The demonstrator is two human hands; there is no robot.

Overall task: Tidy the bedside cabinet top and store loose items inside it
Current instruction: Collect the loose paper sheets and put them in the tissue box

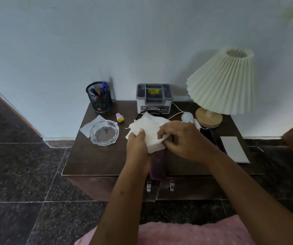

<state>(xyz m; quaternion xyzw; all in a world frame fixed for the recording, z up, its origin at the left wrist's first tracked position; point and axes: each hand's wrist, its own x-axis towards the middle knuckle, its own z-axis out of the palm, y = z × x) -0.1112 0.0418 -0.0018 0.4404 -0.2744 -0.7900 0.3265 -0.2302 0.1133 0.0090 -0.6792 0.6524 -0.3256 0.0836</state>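
Little of the tidying looked done: the dark brown wooden bedside cabinet (92, 160) carried loose things right across its top, and its two front doors, below the hands, were closed. Far to the left of the hands stood a black wire-mesh pen pot (99, 98) against the wall, with a flat grey scrap of paper (89, 127) nearer, partly under a clear glass ashtray (104, 132). Just left of the hands stood a small lilac stamp with a yellow smiley face (120, 117). The left hand (137, 145) gripped the near left edge of a crumpled white paper tissue (149, 128), thumb on top and the fingers hidden beneath it. The right hand (184, 140) pinched the tissue's right edge, its fingers curled in. The tissue was held between them over the middle of the top; whether it was being folded or used for wiping I could not tell. Under the wrists lay a flat purple object (158, 165), too hidden to name. Beyond the hands sat a grey plastic compartment organiser (154, 99). To their right lay a white bulb on a white cord (187, 117), a lamp with a cream pleated shade and wooden base (221, 85), and a pale grey flat card (234, 148). By my judgement, storing all of these inside remained to be done.
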